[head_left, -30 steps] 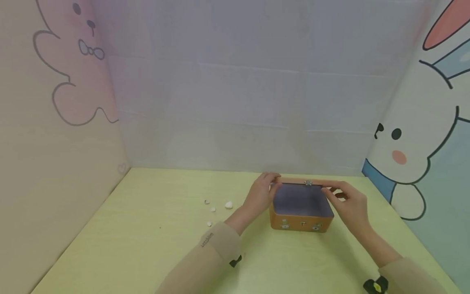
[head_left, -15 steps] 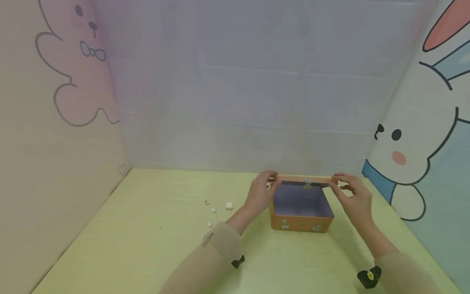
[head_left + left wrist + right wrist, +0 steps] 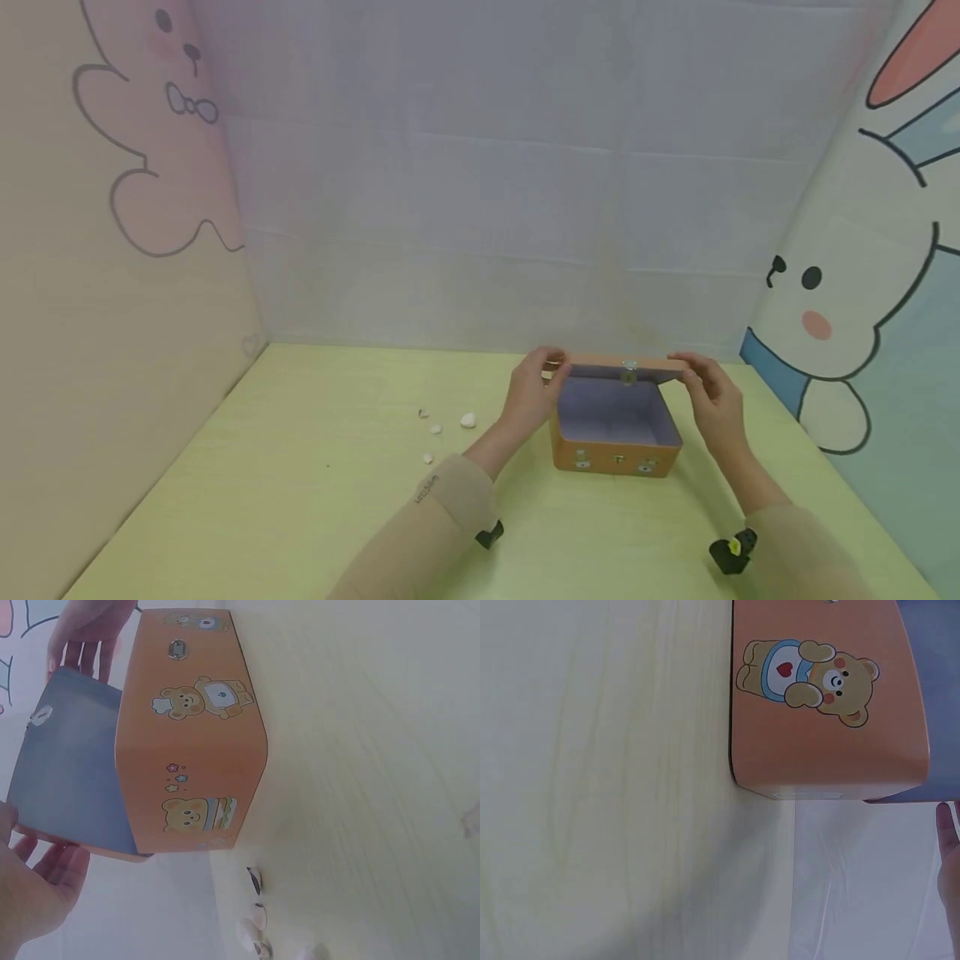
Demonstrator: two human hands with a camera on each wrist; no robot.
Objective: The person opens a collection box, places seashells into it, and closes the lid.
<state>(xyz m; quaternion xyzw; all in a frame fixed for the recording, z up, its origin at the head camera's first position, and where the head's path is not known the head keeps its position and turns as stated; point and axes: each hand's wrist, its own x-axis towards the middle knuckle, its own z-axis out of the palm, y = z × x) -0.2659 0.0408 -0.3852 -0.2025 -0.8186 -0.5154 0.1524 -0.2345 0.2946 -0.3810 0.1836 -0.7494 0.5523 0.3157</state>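
An orange tin case [image 3: 600,457] with bear pictures, also large in the left wrist view [image 3: 191,739], stands on the table at right of centre. Its hinged lid [image 3: 592,362] is raised at the back, and the bluish-grey inside shows. My left hand [image 3: 531,393] grips the lid's left edge, thumb in front and fingers behind. At the opposite corner, my right hand [image 3: 718,407] holds the lid between thumb and fingers. A small metal clasp [image 3: 629,372] hangs at the middle of the lid's edge. In the right wrist view only a few right-hand fingers [image 3: 949,847] show.
Several small white shells [image 3: 468,421] lie on the pale yellow table [image 3: 300,517], left of the case and close to the left forearm. A plain wall [image 3: 450,208] rises behind, with printed side walls [image 3: 885,400] at left and right.
The lid's front edge has risen slightly in view, and more of its underside shows with the clasp hanging. My right hand has shifted along to the lid's right corner; the case has stayed put.
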